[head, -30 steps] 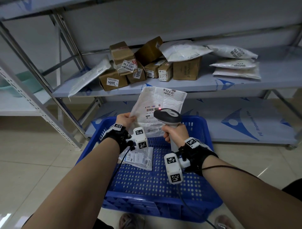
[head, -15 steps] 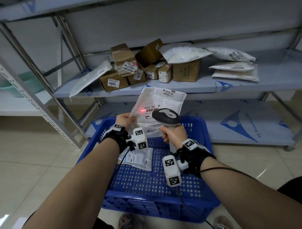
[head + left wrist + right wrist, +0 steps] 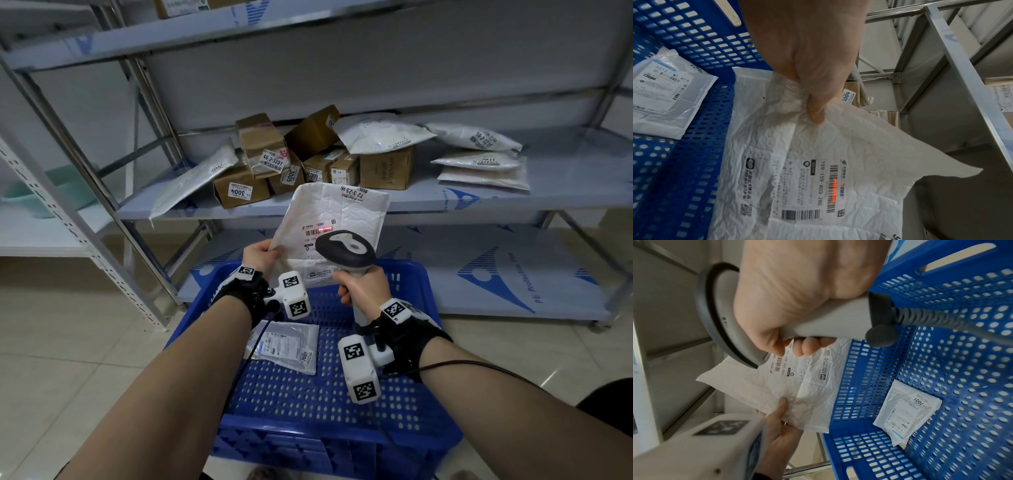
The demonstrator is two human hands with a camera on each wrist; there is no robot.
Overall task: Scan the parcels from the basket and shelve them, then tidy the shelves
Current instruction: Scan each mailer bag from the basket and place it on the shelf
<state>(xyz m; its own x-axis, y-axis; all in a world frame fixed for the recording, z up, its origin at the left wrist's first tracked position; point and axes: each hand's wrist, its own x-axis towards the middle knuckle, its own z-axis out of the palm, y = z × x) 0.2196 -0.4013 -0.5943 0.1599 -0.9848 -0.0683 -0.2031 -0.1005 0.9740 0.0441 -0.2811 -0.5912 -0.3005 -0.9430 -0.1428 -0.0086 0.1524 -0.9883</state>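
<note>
Left hand (image 3: 261, 254) pinched white mailer (image 3: 337, 219), right hand (image 3: 363, 287) gripped scanner (image 3: 343, 253), left wrist view alone showed red scan line (image 3: 835, 190) on barcode, above blue basket (image 3: 404, 404)

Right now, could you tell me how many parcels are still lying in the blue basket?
1: a small flat parcel lies on the blue basket floor. The left hand holds the white mailer above it; none looks hidden.
</note>
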